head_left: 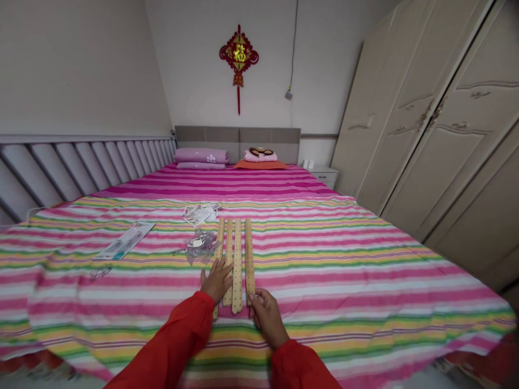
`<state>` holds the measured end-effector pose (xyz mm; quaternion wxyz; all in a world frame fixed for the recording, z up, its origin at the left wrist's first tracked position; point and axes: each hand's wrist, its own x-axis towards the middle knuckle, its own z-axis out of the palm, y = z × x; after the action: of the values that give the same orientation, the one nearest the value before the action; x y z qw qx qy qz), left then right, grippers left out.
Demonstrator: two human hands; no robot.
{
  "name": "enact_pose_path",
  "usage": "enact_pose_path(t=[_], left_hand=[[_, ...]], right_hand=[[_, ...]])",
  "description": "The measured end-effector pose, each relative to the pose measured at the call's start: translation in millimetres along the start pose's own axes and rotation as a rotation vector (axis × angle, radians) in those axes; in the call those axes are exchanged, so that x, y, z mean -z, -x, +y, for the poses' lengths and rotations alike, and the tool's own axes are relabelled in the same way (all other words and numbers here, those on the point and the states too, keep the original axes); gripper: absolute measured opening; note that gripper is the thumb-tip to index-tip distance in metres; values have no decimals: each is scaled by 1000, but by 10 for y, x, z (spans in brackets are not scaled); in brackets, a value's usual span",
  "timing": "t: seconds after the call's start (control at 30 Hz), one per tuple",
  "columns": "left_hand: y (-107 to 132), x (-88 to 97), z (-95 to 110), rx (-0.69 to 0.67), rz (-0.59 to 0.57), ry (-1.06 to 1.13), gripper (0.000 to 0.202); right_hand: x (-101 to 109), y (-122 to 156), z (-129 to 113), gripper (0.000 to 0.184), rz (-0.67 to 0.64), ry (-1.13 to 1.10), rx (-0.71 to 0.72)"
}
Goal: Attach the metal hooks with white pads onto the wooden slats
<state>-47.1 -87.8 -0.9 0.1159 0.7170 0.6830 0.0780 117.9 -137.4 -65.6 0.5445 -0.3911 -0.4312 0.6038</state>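
Several long tan strips, dotted with small dark spots, lie side by side on the striped bedspread [365, 259]. My left hand [218, 279] rests over the strips on the left, fingers spread, its fingertips touching a middle strip [228, 243]. Just right of those fingers lies another dotted strip [237, 259]. The rightmost strip [249, 248] stands a little apart from the others, and my right hand [265, 313] pinches its near end between thumb and fingers. Left of the strips sits a clear plastic bag [200, 244] with small items that I cannot make out.
Farther back lie clear-and-white packets [201, 214]. To the left are a long flat package [125, 240] and a small wire-like bundle [100, 272]. Folded bedding [201, 156] lies by the headboard [267, 138]. A metal rail [81, 156] runs along the left; a wardrobe [425, 135] stands right.
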Motion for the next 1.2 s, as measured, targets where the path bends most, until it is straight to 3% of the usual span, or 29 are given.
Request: enact_pose_path(t=[0.27, 0.5, 0.8, 1.2], left_hand=[[-9, 87, 27, -23, -85, -31, 62], [-3, 52, 34, 1, -48, 29, 67], [56, -129, 8, -30, 81, -55, 57], [47, -96, 27, -49, 35, -72, 56]], right_hand=[[0, 12, -35, 40, -14, 14, -5], [5, 11, -11, 40, -13, 16, -11], [23, 5, 16, 41, -27, 15, -16], [-12, 26, -2, 41, -2, 0, -22]])
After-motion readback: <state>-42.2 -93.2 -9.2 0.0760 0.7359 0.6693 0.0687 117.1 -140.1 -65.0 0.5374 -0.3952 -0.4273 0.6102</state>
